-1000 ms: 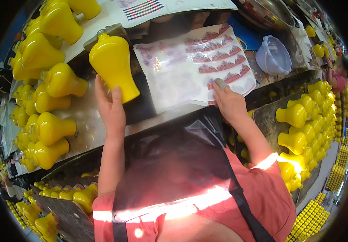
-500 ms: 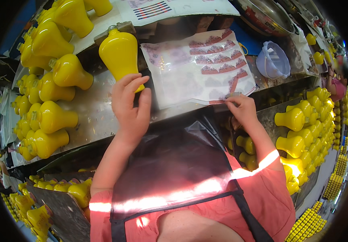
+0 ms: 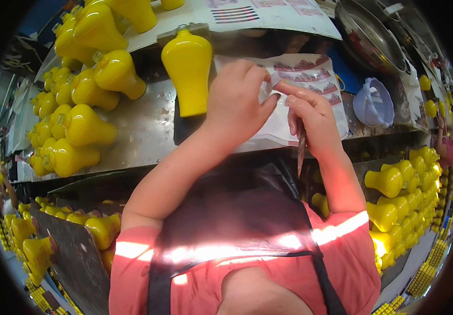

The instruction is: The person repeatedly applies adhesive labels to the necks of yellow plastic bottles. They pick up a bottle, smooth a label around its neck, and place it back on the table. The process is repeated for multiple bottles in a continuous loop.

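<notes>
My left hand [image 3: 239,102] is closed, thumb and fingers pinching a small whitish piece of film [image 3: 267,88] above the printed sheet. My right hand [image 3: 313,115] reaches in from the right, its forefinger extended against the film. A thin, dark, tapering blade-like strip [image 3: 301,149] hangs down from its curled fingers. Left of my hands, a glossy yellow bottle [image 3: 187,73] lies with its clear neck on a dark block [image 3: 163,35]. Under my hands, the sheet with rows of reddish printed motifs [image 3: 336,110] is partly covered.
Several yellow bottles [image 3: 87,126] crowd the bench's left side. A lilac bucket [image 3: 373,102] stands at the right, before a large metal pan [image 3: 368,37]. More yellow bottles [image 3: 394,181] fill racks to my right and lower left. Another person [image 3: 448,149] is at the far right.
My left hand has left the yellow bottle's lower end and moved right to the film. My right hand has risen from the sheet's near edge to meet it; the dark strip now shows.
</notes>
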`<action>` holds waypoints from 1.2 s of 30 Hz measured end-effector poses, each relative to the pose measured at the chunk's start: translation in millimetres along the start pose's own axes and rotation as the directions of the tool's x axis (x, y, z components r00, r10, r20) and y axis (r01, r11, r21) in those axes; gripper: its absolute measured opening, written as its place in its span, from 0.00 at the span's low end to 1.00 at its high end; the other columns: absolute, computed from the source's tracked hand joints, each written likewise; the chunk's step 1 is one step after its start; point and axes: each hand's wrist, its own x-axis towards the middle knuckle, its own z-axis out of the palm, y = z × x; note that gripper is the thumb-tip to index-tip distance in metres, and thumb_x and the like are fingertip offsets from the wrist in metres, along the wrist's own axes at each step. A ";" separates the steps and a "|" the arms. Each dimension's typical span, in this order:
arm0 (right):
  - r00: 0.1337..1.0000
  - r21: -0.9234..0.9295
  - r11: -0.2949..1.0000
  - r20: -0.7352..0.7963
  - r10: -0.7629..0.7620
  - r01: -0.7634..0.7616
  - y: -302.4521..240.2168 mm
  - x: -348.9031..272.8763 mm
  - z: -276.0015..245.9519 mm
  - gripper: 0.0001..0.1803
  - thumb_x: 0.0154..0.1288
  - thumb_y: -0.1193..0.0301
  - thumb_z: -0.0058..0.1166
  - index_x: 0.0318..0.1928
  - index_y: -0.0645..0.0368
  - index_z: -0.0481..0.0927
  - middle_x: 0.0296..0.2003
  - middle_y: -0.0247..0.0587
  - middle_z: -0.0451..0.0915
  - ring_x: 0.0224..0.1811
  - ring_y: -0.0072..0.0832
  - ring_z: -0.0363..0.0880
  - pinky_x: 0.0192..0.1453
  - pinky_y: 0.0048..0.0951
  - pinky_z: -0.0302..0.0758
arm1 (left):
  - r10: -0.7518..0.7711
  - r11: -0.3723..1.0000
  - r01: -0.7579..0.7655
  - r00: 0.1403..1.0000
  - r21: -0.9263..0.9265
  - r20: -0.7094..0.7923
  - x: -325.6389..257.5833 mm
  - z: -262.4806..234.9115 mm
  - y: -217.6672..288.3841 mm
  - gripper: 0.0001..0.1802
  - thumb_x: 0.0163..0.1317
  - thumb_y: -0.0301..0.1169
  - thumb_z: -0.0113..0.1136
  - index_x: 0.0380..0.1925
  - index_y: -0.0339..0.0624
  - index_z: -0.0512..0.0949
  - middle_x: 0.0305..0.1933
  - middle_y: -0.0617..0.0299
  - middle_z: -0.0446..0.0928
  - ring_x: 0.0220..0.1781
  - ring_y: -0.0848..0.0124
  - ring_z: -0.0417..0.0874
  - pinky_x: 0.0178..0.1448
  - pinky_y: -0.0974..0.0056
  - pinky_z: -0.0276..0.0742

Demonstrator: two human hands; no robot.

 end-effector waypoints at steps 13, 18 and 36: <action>0.857 -0.385 0.919 0.440 0.267 -0.089 -13.1 59.7 51.3 0.22 0.63 0.64 0.66 0.54 0.63 0.85 0.21 0.34 0.81 0.14 0.19 0.75 0.20 0.25 0.71 | -0.578 0.422 0.463 0.800 -0.779 0.162 -1.7 -101.0 -11.5 0.08 0.69 0.23 0.64 0.46 0.33 0.84 0.40 0.60 0.87 0.39 0.76 0.86 0.44 0.69 0.82; 0.818 -0.405 0.899 0.454 0.354 -0.165 -12.6 64.6 55.3 0.15 0.64 0.64 0.69 0.42 0.64 0.86 0.22 0.31 0.81 0.14 0.16 0.75 0.19 0.23 0.70 | -0.735 0.337 0.437 0.675 -0.834 0.057 -33.0 -121.6 -36.4 0.11 0.67 0.26 0.67 0.48 0.37 0.84 0.40 0.60 0.87 0.40 0.75 0.88 0.41 0.72 0.81; 0.876 -0.527 0.849 0.395 0.278 -0.031 33.6 105.9 57.7 0.12 0.65 0.63 0.62 0.31 0.59 0.81 0.28 0.28 0.81 0.29 0.15 0.74 0.34 0.23 0.71 | -0.925 -0.002 0.615 0.298 -0.788 0.235 -102.1 -82.1 -81.9 0.30 0.61 0.23 0.68 0.62 0.40 0.68 0.40 0.64 0.83 0.33 0.79 0.77 0.35 0.76 0.69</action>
